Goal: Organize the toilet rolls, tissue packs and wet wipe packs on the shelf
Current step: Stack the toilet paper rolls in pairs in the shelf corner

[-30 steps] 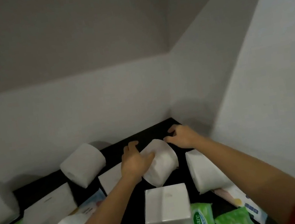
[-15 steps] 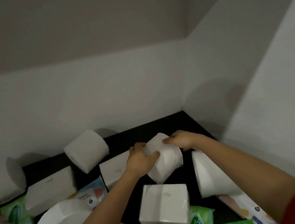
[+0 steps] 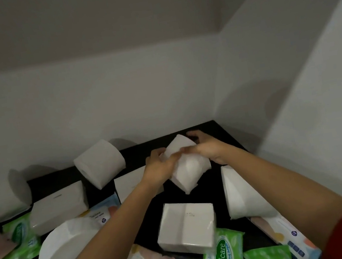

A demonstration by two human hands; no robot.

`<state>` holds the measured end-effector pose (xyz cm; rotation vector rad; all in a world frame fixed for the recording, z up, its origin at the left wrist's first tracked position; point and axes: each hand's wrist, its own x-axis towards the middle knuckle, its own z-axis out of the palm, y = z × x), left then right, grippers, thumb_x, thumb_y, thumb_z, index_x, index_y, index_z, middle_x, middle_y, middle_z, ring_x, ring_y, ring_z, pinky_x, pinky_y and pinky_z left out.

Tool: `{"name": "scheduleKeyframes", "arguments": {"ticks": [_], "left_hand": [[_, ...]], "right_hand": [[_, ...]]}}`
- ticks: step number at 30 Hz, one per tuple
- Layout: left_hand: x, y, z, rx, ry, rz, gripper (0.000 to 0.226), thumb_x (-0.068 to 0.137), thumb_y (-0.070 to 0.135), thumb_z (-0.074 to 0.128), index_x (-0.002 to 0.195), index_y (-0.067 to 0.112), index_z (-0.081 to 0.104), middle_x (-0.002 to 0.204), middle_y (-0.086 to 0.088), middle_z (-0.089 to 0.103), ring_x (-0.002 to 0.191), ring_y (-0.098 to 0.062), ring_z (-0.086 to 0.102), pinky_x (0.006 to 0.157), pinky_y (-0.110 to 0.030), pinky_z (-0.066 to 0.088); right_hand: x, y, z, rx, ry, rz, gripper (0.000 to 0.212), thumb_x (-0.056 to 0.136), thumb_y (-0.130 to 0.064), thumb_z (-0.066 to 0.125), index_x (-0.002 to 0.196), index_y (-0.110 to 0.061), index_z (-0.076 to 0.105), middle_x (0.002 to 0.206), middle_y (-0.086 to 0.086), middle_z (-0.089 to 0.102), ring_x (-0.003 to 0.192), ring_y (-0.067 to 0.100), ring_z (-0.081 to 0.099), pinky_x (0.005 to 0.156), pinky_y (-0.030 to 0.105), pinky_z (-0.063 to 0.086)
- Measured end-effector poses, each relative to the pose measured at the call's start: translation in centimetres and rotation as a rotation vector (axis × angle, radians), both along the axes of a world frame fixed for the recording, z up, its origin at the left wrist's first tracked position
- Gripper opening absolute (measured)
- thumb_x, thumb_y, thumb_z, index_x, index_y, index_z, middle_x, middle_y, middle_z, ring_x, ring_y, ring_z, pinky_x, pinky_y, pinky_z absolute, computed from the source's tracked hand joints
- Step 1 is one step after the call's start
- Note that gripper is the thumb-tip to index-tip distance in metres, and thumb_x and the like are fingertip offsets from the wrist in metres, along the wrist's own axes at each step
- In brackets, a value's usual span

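Both the left hand (image 3: pixel 160 168) and right hand (image 3: pixel 208 149) grip one soft white paper toilet roll (image 3: pixel 189 171) above the black shelf (image 3: pixel 142 152), over a square white tissue pack (image 3: pixel 187 225).

1. 1 view: wide-angle camera on the person's head, facing forward and down into a corner of the walls (image 3: pixel 116 104).
2. Near range: shelf (image 3: pixel 137 155) fills lower frame; both forearms (image 3: pixel 288 188) enter from the bottom edge.

toilet roll (image 3: pixel 191 169): lifted, turned | left hand (image 3: pixel 159 169): now gripping its side | right hand (image 3: pixel 210 149): moved onto its top
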<state>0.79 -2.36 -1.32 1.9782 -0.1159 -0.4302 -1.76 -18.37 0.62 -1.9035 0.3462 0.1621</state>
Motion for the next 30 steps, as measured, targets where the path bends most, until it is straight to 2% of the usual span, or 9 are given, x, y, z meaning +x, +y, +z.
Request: {"name": "scheduleKeyframes", "arguments": {"ticks": [4,5,8,13,16,19,22,26,30], "left_hand": [[1.1,-0.2,0.6,-0.326,0.216,0.18,0.112,0.039,0.084,0.069,0.131,0.023,0.048,0.13,-0.008,0.054,0.108,-0.027,0.061,0.088,-0.045,0.055],[1.1,-0.3,0.8,-0.393,0.258,0.178,0.114,0.039,0.084,0.069,0.131,0.021,0.05,0.126,-0.008,0.059,0.104,-0.027,0.064,0.087,-0.046,0.056],[1.5,-0.5,1.8,-0.557,0.359,0.13,0.081,0.064,0.07,0.069,0.121,0.014,0.06,0.109,-0.01,0.071,0.095,-0.027,0.071,0.082,-0.044,0.057],[1.7,-1.0,2.6,-0.469,0.489,0.049,0.091,0.045,0.063,0.077,0.124,0.019,0.06,0.108,-0.011,0.072,0.093,-0.031,0.071,0.071,-0.045,0.056],[2.0,-1.2,2.6,-0.435,0.512,0.062,0.077,0.055,0.055,0.071,0.122,0.017,0.06,0.107,-0.013,0.071,0.091,-0.032,0.071,0.067,-0.044,0.056],[2.5,-1.5,2.4,-0.445,0.527,0.057,0.055,0.074,0.053,0.057,0.115,0.018,0.065,0.106,-0.014,0.072,0.096,-0.033,0.069,0.08,-0.046,0.055],[3.0,-1.5,2.4,-0.455,0.57,0.068,0.062,0.069,0.056,0.059,0.118,0.019,0.062,0.111,-0.014,0.069,0.101,-0.034,0.066,0.085,-0.05,0.053],[3.5,-1.7,2.5,-0.516,0.59,0.075,0.058,0.071,0.056,0.06,0.115,0.018,0.063,0.11,-0.012,0.07,0.102,-0.032,0.065,0.088,-0.047,0.051],[3.8,-2.2,2.6,-0.577,0.58,0.024,0.056,0.075,0.055,0.057,0.116,0.018,0.064,0.112,-0.011,0.07,0.106,-0.031,0.065,0.092,-0.045,0.05]], "right_hand": [[0.3,0.6,1.5,-0.085,-0.142,0.028,0.082,0.081,-0.023,0.075,0.145,-0.023,0.024,0.116,0.005,0.053,0.105,0.022,0.057,0.088,0.031,0.049],[0.4,0.8,1.8,-0.118,-0.169,0.05,0.083,0.08,-0.021,0.075,0.145,-0.024,0.024,0.115,0.004,0.052,0.108,0.022,0.056,0.088,0.031,0.047],[0.4,1.5,2.5,-0.256,-0.237,0.137,0.087,0.077,-0.018,0.077,0.146,-0.023,0.024,0.117,0.005,0.049,0.108,0.017,0.052,0.087,0.024,0.041],[0.5,1.9,3.0,-0.357,-0.279,0.192,0.086,0.076,-0.019,0.079,0.145,-0.024,0.027,0.117,0.003,0.051,0.117,0.017,0.051,0.089,0.02,0.039],[0.6,1.2,3.2,-0.343,-0.258,0.202,0.091,0.074,-0.023,0.081,0.145,-0.025,0.025,0.123,0.002,0.053,0.121,0.015,0.049,0.092,0.02,0.037],[0.5,-0.2,3.5,-0.326,-0.189,0.176,0.103,0.068,-0.029,0.085,0.148,-0.026,0.02,0.14,0.0,0.043,0.129,0.014,0.04,0.097,0.023,0.035],[0.5,-2.3,3.2,-0.313,-0.119,0.136,0.112,0.064,-0.021,0.087,0.15,-0.021,0.015,0.15,0.002,0.032,0.137,0.019,0.032,0.1,0.022,0.032],[0.5,-4.7,2.0,-0.287,0.08,0.189,0.12,0.064,-0.01,0.086,0.151,-0.017,0.005,0.147,0.007,0.037,0.135,0.021,0.035,0.101,0.023,0.032],[0.6,-5.4,0.7,-0.263,0.12,0.157,0.118,0.066,-0.002,0.083,0.152,-0.013,0.004,0.142,0.009,0.042,0.131,0.022,0.039,0.101,0.026,0.036]]}}
